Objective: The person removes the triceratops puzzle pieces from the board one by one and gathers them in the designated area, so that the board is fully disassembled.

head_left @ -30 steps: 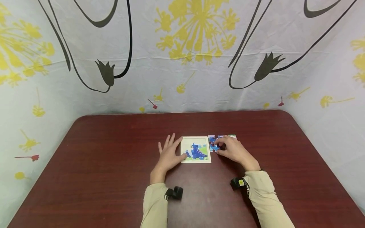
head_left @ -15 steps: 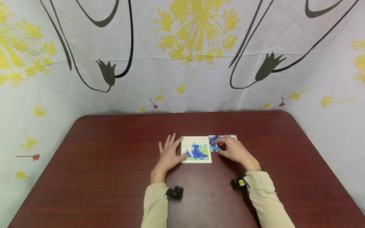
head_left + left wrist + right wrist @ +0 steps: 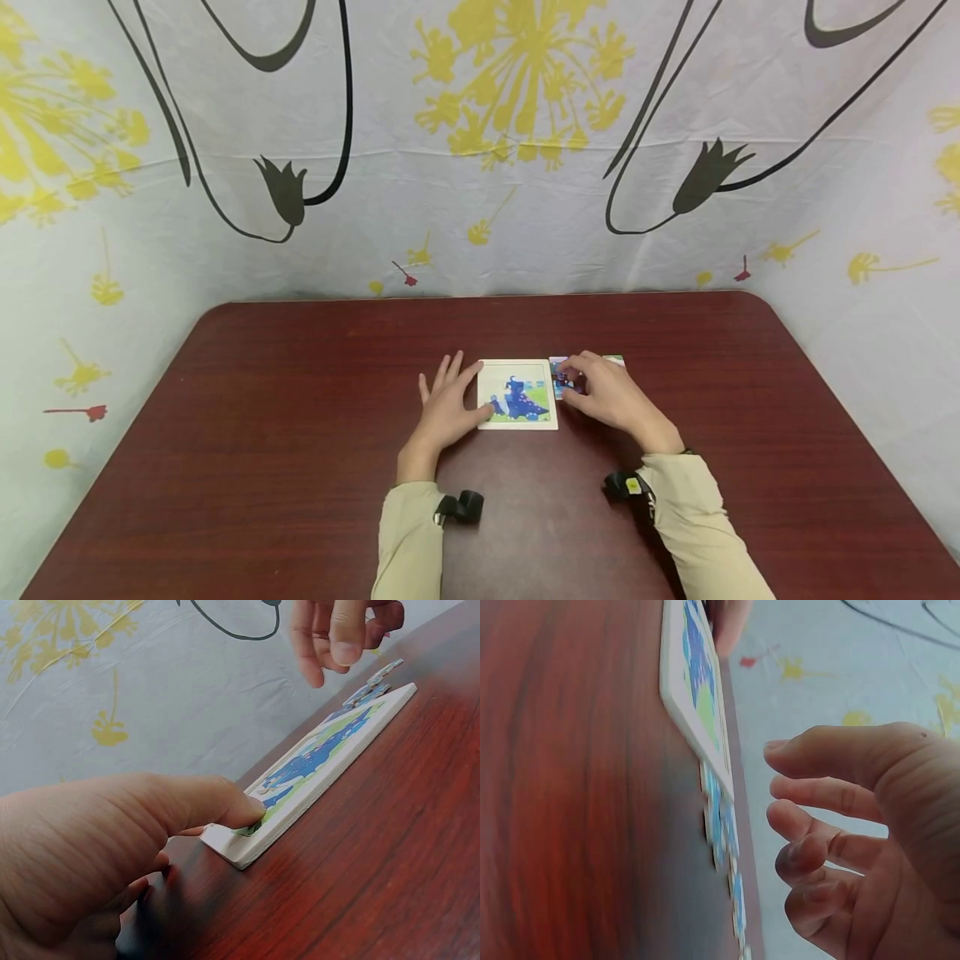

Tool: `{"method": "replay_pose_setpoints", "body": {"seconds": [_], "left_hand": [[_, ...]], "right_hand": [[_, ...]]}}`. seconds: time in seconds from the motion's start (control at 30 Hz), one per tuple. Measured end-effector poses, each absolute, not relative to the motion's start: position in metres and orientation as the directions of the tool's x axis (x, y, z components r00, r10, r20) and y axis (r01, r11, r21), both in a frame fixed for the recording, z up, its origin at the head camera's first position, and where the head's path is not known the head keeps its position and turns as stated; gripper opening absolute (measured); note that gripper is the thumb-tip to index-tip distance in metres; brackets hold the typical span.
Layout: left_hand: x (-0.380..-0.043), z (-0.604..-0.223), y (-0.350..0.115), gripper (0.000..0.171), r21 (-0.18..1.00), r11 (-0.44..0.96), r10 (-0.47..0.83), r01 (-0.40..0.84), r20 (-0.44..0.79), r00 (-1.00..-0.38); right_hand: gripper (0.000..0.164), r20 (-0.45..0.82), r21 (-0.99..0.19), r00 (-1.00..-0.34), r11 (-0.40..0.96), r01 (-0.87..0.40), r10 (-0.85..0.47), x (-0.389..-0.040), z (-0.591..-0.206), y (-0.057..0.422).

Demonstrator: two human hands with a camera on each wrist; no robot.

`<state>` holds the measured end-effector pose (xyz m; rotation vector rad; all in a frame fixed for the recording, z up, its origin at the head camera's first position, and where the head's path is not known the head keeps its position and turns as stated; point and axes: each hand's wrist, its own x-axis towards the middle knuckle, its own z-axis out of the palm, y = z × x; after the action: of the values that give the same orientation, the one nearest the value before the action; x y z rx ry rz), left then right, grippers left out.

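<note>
A square puzzle board with a pale rim lies flat, its lower part filled with a blue dinosaur picture. My left hand steadies it: the straight thumb presses the lower left of the picture, the index fingertip is at the upper left corner, and the other fingers spread over the table. Loose jigsaw pieces lie along the board's right side, partly hidden under my right hand. In the right wrist view, that hand's thumb and bent fingers stand apart above the pieces, with nothing between them.
The dark red wooden table reaches back to a white cloth with yellow and grey plant prints. Another loose piece shows just beyond the right hand's knuckles. A black wrist camera sits on the left wrist.
My right hand has shifted slightly left over the loose pieces, toward the board. The left hand and the board keep their places.
</note>
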<state>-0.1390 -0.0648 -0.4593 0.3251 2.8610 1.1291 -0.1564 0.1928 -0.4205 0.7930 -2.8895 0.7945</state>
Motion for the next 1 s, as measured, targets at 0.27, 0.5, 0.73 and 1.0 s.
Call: {"method": "replay_pose_setpoints", "body": {"seconds": [0.27,0.5,0.73,1.0], "left_hand": [[-0.139,-0.459,-0.064,0.069,0.682,0.711,0.207,0.173,0.032,-0.978],[-0.139,-0.459,-0.063,0.069,0.682,0.707,0.214,0.184,0.041,-0.976],[-0.140,-0.458,-0.063,0.069,0.680,0.709,0.216,0.187,0.043,-0.975],[-0.139,-0.459,-0.064,0.069,0.680,0.711,0.210,0.182,0.043,-0.977]], "right_hand": [[0.042,0.083,-0.427,-0.855,0.757,-0.494,-0.512,-0.147,-0.424,0.161],[0.045,0.057,-0.429,-0.847,0.753,-0.499,-0.529,-0.145,-0.431,0.144],[0.046,0.050,-0.447,-0.849,0.748,-0.491,-0.527,-0.147,-0.436,0.145],[0.044,0.069,-0.454,-0.829,0.722,-0.522,-0.556,-0.148,-0.437,0.147]]}}
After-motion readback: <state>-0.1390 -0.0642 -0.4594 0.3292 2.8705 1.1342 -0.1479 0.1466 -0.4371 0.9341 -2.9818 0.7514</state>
